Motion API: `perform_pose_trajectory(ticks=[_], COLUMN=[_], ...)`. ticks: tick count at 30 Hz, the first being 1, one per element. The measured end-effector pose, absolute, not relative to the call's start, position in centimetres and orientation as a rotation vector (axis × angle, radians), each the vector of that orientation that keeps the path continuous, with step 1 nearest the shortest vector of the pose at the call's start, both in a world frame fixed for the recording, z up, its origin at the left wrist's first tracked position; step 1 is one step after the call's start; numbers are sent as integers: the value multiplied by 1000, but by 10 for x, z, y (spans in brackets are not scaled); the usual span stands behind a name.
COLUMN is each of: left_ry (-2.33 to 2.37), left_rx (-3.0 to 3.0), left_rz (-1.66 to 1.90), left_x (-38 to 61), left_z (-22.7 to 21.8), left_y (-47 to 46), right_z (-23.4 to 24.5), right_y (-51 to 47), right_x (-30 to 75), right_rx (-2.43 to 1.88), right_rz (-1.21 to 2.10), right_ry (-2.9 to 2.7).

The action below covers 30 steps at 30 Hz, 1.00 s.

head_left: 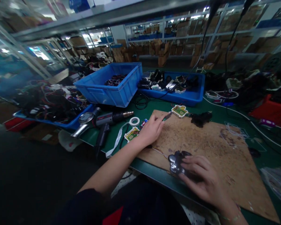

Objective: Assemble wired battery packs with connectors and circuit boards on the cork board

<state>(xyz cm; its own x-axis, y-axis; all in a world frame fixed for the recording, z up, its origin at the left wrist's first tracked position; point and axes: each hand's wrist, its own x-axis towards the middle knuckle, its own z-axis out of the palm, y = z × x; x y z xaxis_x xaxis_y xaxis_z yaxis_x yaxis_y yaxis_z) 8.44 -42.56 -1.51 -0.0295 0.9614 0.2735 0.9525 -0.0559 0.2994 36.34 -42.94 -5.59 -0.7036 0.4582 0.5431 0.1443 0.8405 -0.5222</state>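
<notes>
My left hand (152,129) lies low over the back left of the brown board, its fingers closed around the handle end of a slim tool with a dark blade (168,116). Much of that handle is hidden under the fingers. At the board's front edge, my right hand (200,175) grips a glossy dark plastic housing (176,162) between thumb and fingers. Thin wires (159,152) run from the housing toward my left wrist. Beside my left forearm sits a green circuit board in a white frame (131,134), partly covered by the arm.
A heat gun (110,120) and a white tape roll (134,121) lie left of the work board (215,156). Blue bins (103,93) stand behind. Another framed circuit board (179,111) and a black part (201,119) rest at the board's back edge. A metal shelf (121,14) hangs overhead.
</notes>
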Motion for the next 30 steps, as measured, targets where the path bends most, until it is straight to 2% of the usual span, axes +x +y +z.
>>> perform_pose_trajectory(ticks=[2,4,7,11,19,30], left_ry=[2194,2340,2514,2522,2563,2521], left_rx=[2094,1998,1800,1654,1591,1680], left_rz=[811,779,485,199,116,-313], left_x=[80,79,82,85,94,94], left_z=[0,8,0,-28,-31,-14], left_y=[-459,-497,-547,-581,-577,-560], right_z=[-56,-57,-59,-59,-57,-60], right_y=[-428,-427,-426,-425,-425,-423], right_x=[364,365,365,364,361,362], right_rx=[-433,-424,-406,-393,-382,-388], right_rz=[593,594,584,567,518,521], right_ry=[-2332,-2341,-2349,-2351,-2344,-2371])
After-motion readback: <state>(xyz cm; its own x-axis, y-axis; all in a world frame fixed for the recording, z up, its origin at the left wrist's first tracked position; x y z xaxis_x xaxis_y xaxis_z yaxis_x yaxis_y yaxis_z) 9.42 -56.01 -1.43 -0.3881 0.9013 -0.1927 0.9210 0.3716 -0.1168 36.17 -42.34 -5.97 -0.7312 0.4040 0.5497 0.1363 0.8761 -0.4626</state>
